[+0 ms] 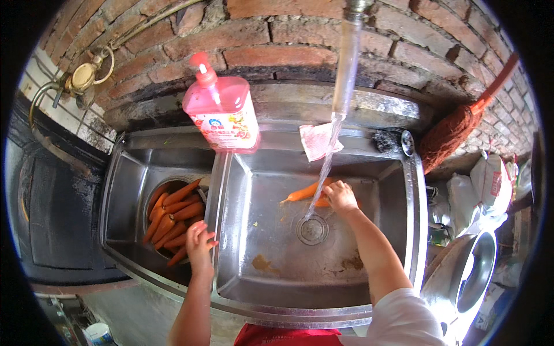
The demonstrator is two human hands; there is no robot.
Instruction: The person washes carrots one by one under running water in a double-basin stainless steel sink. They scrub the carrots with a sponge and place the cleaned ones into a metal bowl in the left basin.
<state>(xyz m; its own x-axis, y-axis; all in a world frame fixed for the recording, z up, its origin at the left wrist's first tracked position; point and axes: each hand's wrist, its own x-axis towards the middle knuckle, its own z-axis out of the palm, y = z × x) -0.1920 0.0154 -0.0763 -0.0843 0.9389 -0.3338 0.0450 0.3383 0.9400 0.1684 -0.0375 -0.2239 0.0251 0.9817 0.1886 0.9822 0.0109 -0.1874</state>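
Note:
My right hand (342, 197) is in the right basin with its fingers curled over a carrot (321, 203); part of that carrot is hidden beneath the hand. A second carrot (305, 191) lies just above it on the basin floor. Water (321, 190) runs from the clear spout hose (346, 69) close to my fingertips and down by the drain strainer (312, 230). Over the rim of the left basin, my left hand (201, 246) is held with fingers apart and nothing in it. Beside it, several carrots (175, 216) are heaped in a round metal bowl (146, 203).
On the sink's back ledge stand a pink dish-soap pump bottle (225, 116), a pink-white cloth (318, 140) and a dark scouring pad (386, 142). A reddish brush broom (454, 129) leans at the right, above plastic bags (484, 186) and a metal pot (471, 277). A brick wall (281, 56) rises behind.

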